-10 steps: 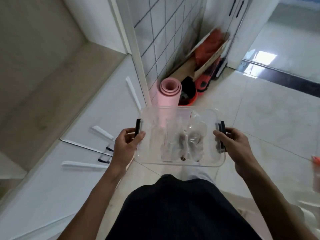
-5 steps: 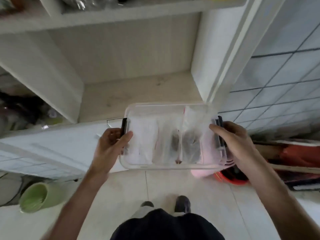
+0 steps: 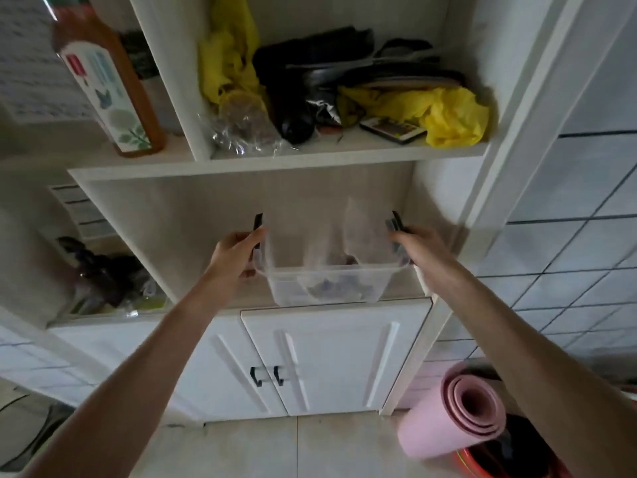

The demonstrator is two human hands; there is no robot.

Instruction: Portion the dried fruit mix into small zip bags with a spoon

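Both hands, the left hand [image 3: 238, 251] and the right hand [image 3: 418, 246], gripped the clear container [image 3: 327, 288] by its ends (bags inside); it was best kept level on the shelf [image 3: 193, 288].

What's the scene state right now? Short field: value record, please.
setting: white shelf unit beside a tiled wall
held item: clear plastic container with black side clips, zip bags inside
container position: at the front edge of the open middle shelf; whether it rests on it, unclear
left hand: grips the container's left end
right hand: grips the container's right end
shelf above: yellow plastic bags, dark items
upper left: brown bottle
floor: rolled pink mat
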